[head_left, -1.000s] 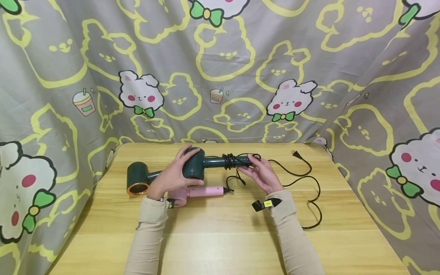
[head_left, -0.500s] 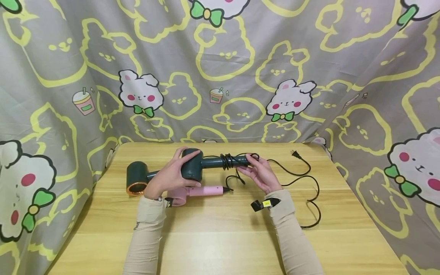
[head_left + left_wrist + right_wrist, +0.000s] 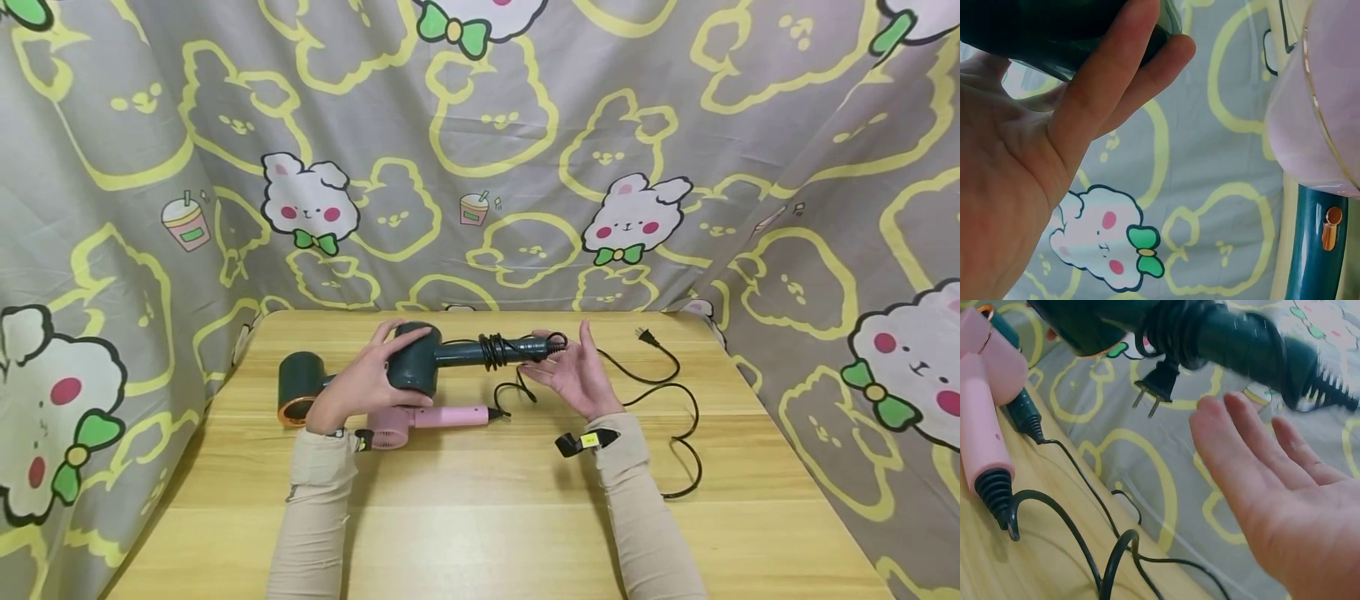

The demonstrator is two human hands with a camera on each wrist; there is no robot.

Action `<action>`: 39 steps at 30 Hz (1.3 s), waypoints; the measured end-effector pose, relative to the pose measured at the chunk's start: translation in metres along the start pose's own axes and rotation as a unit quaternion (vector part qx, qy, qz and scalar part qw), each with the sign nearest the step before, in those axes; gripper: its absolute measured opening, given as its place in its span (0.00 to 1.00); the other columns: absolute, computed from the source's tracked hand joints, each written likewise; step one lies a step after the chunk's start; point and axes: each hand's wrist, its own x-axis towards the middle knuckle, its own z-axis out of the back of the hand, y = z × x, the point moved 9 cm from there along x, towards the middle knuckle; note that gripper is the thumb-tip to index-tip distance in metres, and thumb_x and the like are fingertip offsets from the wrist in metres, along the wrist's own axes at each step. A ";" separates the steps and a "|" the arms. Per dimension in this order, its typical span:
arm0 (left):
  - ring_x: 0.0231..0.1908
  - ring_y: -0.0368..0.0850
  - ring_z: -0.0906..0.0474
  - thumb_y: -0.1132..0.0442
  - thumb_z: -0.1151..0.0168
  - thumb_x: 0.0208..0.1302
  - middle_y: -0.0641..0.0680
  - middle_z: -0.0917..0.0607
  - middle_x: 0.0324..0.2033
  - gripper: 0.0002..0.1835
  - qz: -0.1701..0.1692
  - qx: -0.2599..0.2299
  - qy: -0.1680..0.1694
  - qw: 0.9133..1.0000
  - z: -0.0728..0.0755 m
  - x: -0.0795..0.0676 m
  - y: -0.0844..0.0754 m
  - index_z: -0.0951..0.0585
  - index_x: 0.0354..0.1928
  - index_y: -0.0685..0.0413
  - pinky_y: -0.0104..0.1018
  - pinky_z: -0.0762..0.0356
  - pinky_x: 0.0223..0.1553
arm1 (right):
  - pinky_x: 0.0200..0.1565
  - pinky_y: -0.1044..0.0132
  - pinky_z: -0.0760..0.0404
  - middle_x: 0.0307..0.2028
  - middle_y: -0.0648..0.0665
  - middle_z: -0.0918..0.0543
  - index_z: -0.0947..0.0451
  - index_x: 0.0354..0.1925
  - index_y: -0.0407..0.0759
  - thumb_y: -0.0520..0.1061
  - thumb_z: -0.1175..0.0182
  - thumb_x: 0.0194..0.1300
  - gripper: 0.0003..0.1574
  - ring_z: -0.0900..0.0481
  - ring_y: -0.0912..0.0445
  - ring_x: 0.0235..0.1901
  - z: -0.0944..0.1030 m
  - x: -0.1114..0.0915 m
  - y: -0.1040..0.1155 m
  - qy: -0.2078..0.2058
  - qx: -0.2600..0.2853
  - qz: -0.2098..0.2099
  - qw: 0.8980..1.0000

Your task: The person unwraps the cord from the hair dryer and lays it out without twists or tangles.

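A dark green hair dryer (image 3: 414,367) is held up above the table, its black cord (image 3: 493,352) wound round the handle. My left hand (image 3: 367,379) grips its barrel, thumb on the near side and fingers over the far side. Beside the handle's tail end, my right hand (image 3: 581,375) is spread with the palm up and the thumb raised; in the right wrist view its straight fingers lie just under the handle, seemingly apart from it. A two-pin plug (image 3: 1157,384) hangs from the wound cord there. Beneath lies a pink hair dryer (image 3: 450,416).
A second dark green hair dryer (image 3: 302,385) with a copper-coloured rim rests on the table at the left, partly hidden by the left arm. Loose black cord (image 3: 693,417) curves across the right side to a plug (image 3: 647,337). A patterned curtain (image 3: 517,167) surrounds the wooden table (image 3: 465,533).
My right hand has let go of the handle's end and spread its fingers, thumb lifting away. The left hand keeps its hold on the barrel, which has shifted slightly left.
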 end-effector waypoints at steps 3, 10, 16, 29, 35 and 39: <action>0.63 0.66 0.25 0.40 0.13 0.40 0.57 0.43 0.77 0.58 0.000 -0.008 0.004 1.000 0.000 0.000 -0.003 0.33 0.76 0.25 0.59 0.18 0.54 | 0.76 0.42 0.43 0.64 0.36 0.29 0.28 0.64 0.42 0.69 0.68 0.82 0.40 0.16 0.48 0.58 0.008 0.001 -0.004 -0.022 -0.003 -0.007 1.000; 0.64 0.66 0.26 0.43 0.13 0.41 0.58 0.44 0.78 0.56 -0.006 -0.029 0.025 0.999 -0.006 0.001 -0.013 0.33 0.75 0.24 0.58 0.19 0.55 | 0.77 0.41 0.43 0.63 0.49 0.21 0.41 0.76 0.32 0.45 0.40 0.75 0.40 0.17 0.55 0.59 -0.008 0.005 -0.021 0.023 -0.104 -0.020 0.994; 0.63 0.63 0.26 0.45 0.12 0.40 0.55 0.43 0.77 0.56 -0.011 -0.043 0.044 0.998 -0.013 0.003 -0.021 0.32 0.75 0.23 0.56 0.19 0.55 | 0.75 0.44 0.35 0.69 0.45 0.27 0.47 0.80 0.37 0.53 0.28 0.64 0.59 0.22 0.57 0.64 -0.027 0.006 -0.030 0.100 -0.140 -0.040 0.984; 0.60 0.61 0.24 0.46 0.12 0.39 0.51 0.42 0.76 0.56 -0.005 -0.051 0.063 0.997 -0.020 0.003 -0.025 0.32 0.74 0.21 0.53 0.19 0.54 | 0.57 0.70 0.19 0.57 0.53 0.14 0.20 0.63 0.48 0.44 0.36 0.72 0.22 0.16 0.61 0.55 -0.038 0.000 -0.010 0.158 -0.143 0.061 0.975; 0.61 0.61 0.24 0.46 0.12 0.40 0.53 0.42 0.76 0.56 -0.007 -0.053 0.066 0.996 -0.020 0.003 -0.025 0.31 0.75 0.26 0.55 0.19 0.56 | 0.47 0.71 0.15 0.48 0.52 0.10 0.13 0.52 0.49 0.38 0.40 0.74 0.13 0.12 0.62 0.47 -0.020 0.003 0.000 0.014 -0.196 0.058 0.979; 0.62 0.62 0.25 0.46 0.12 0.39 0.55 0.42 0.77 0.56 -0.002 -0.057 0.073 0.996 -0.021 0.002 -0.024 0.30 0.74 0.27 0.56 0.20 0.57 | 0.43 0.72 0.14 0.45 0.53 0.09 0.12 0.51 0.44 0.39 0.38 0.73 0.12 0.12 0.62 0.43 -0.006 0.000 0.004 -0.059 -0.217 0.024 0.974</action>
